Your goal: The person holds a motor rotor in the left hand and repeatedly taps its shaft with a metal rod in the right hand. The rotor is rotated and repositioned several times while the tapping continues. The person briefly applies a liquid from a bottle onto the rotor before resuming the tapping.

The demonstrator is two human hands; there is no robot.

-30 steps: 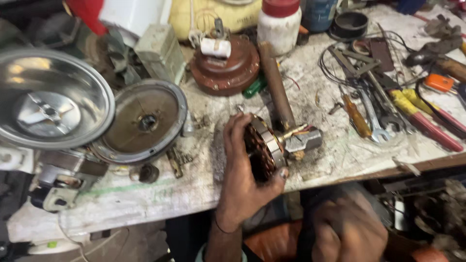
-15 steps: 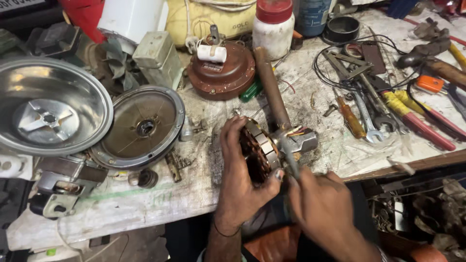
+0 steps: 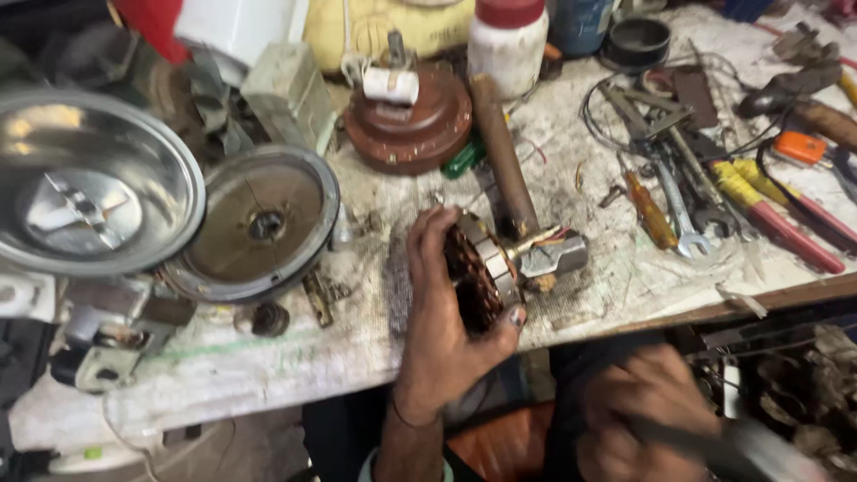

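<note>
Copper-wound motor stator with a laminated metal core [image 3: 482,268] sits at centre frame on the worn, grimy white workbench [image 3: 268,357], near its front edge. Left hand [image 3: 442,321] is clamped on the stator: fingers over the top left side, thumb pressed against the lower right rim. Short wire leads stick out of the stator's right side toward a grey metal block [image 3: 555,256] that touches it.

Right hand [image 3: 638,415], lower right of frame below the bench edge, is blurred; it is closed around a dark rod-like tool [image 3: 714,442], well apart from the stator.

Left of centre: a dirty round metal motor cover with a centre hole [image 3: 259,223], and beside it, at the left edge, a shiny steel bowl with a blade at its bottom [image 3: 89,178].

Right of the stator: an orange-handled screwdriver [image 3: 650,211], a steel spanner [image 3: 678,201], red and yellow handled pliers [image 3: 768,210].

Further back, upper centre: a brown cylindrical bar [image 3: 502,152], a brown domed motor housing [image 3: 411,120], a white plastic bottle with a red cap [image 3: 507,45].
</note>
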